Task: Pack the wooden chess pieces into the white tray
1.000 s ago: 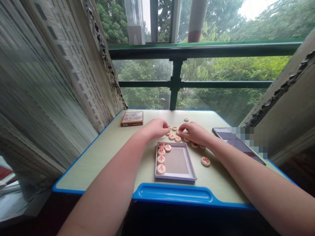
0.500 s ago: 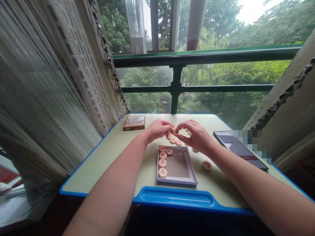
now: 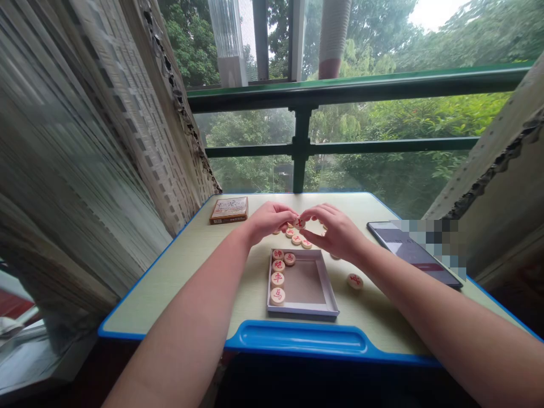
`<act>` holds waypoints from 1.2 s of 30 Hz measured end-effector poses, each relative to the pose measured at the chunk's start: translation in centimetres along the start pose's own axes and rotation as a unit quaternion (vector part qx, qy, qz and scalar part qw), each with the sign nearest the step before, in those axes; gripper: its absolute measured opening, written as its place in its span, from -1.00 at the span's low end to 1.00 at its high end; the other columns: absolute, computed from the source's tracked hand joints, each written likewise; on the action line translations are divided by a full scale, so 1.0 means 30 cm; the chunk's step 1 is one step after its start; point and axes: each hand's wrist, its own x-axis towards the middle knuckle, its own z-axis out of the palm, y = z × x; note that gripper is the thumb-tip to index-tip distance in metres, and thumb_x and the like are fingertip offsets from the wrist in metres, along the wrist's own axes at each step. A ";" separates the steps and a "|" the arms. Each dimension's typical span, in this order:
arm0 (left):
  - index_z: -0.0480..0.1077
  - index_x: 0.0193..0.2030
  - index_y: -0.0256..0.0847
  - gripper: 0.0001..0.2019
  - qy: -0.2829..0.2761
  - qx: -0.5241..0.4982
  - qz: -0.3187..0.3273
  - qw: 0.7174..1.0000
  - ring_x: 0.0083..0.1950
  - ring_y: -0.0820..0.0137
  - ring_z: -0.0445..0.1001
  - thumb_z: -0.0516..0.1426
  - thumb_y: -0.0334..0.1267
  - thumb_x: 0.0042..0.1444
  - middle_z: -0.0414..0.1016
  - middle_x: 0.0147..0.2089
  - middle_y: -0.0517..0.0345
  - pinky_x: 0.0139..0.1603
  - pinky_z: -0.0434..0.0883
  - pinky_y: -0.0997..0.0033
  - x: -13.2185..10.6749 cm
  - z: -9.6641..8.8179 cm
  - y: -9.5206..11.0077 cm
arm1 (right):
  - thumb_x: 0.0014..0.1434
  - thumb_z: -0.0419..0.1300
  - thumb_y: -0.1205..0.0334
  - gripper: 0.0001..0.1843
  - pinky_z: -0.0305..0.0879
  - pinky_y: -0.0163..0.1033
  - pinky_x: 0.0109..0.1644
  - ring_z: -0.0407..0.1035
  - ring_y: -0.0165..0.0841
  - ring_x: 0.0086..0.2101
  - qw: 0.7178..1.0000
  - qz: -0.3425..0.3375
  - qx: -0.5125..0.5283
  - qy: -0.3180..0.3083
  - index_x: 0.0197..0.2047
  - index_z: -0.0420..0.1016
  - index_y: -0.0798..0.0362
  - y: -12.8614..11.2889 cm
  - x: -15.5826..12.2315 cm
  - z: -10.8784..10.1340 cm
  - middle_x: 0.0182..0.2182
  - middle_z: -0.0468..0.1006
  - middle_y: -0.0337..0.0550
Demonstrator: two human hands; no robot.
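A round xiangqi piece [image 3: 300,222] with a red character is held up between my two hands above the far middle of the table. My left hand [image 3: 272,220] pinches its left edge. On the other side, the fingers and thumb of my right hand [image 3: 329,225] curve around its edge. Several loose pieces, among them one [image 3: 296,239], lie just below and behind the hands, partly hidden. Nearer me is a shallow open box half [image 3: 330,283]. Pieces line its left side, including one [image 3: 277,296] at the front, with another [image 3: 289,259] beside the top one.
A single xiangqi piece [image 3: 355,281] lies right of the open box. The printed box cover [image 3: 229,210] sits at the far left of the table [image 3: 182,283]. A tablet [image 3: 412,255] rests on the right, and a blue tray groove [image 3: 301,338] edges the front.
The held piece has turned so its red character faces me more. My hands stay close together around it. The view has shifted slightly.
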 end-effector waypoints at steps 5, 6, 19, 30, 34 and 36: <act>0.45 -0.43 -0.35 -0.87 -0.003 -0.005 0.010 1.000 -0.60 0.62 0.18 0.11 -0.34 -0.11 0.28 -0.62 0.24 -0.60 0.06 0.58 -0.002 0.000 0.001 | 0.13 0.11 0.19 -0.86 0.23 -0.19 -0.13 0.31 -0.32 -0.28 1.000 -0.006 -0.007 0.008 -0.24 0.37 0.05 0.005 -0.003 0.006 -0.33 0.49 -0.12; 0.44 -0.43 -0.35 -0.88 -0.004 -0.004 0.010 1.000 -0.60 0.62 0.17 0.12 -0.35 -0.11 0.27 -0.63 0.24 -0.60 0.05 0.58 -0.002 0.000 0.001 | 0.14 0.11 0.18 -0.85 0.23 -0.19 -0.13 0.31 -0.31 -0.28 1.000 -0.005 -0.009 0.008 -0.24 0.37 0.05 0.006 -0.004 0.007 -0.33 0.49 -0.11; 0.43 -0.48 -0.36 -0.87 0.002 -0.009 -0.011 1.000 -0.61 0.61 0.20 0.14 -0.31 -0.13 0.39 -0.58 0.16 -0.60 0.06 0.55 -0.001 -0.002 -0.001 | 0.09 0.17 0.11 -0.82 0.23 -0.21 -0.26 0.29 -0.31 -0.35 0.999 0.004 -0.028 0.042 -0.35 0.34 0.03 0.016 -0.005 0.015 -0.43 0.45 -0.14; 0.43 -0.48 -0.36 -0.88 -0.002 -0.030 -0.007 1.000 -0.60 0.63 0.17 0.18 -0.32 -0.15 0.41 -0.54 0.14 -0.59 0.06 0.56 -0.002 -0.004 -0.002 | 0.05 0.20 0.13 -0.80 0.23 -0.21 -0.26 0.28 -0.31 -0.35 1.000 -0.003 -0.023 0.014 -0.29 0.32 0.04 0.009 -0.006 0.007 -0.42 0.43 -0.14; 0.43 -0.47 -0.36 -0.88 -0.012 -0.021 -0.004 1.000 -0.60 0.63 0.17 0.17 -0.31 -0.15 0.39 -0.56 0.16 -0.60 0.05 0.56 -0.002 -0.004 -0.004 | 0.10 0.15 0.14 -0.84 0.22 -0.21 -0.23 0.29 -0.32 -0.35 0.999 -0.013 -0.028 0.013 -0.28 0.34 0.04 0.007 -0.003 0.009 -0.42 0.44 -0.15; 0.44 -0.46 -0.36 -0.87 -0.014 -0.018 -0.003 1.000 -0.60 0.62 0.17 0.17 -0.31 -0.14 0.38 -0.57 0.17 -0.60 0.04 0.56 -0.001 -0.004 -0.007 | 0.11 0.14 0.14 -0.84 0.23 -0.21 -0.23 0.29 -0.32 -0.35 0.999 -0.012 -0.030 0.012 -0.29 0.34 0.04 0.008 -0.004 0.011 -0.43 0.44 -0.15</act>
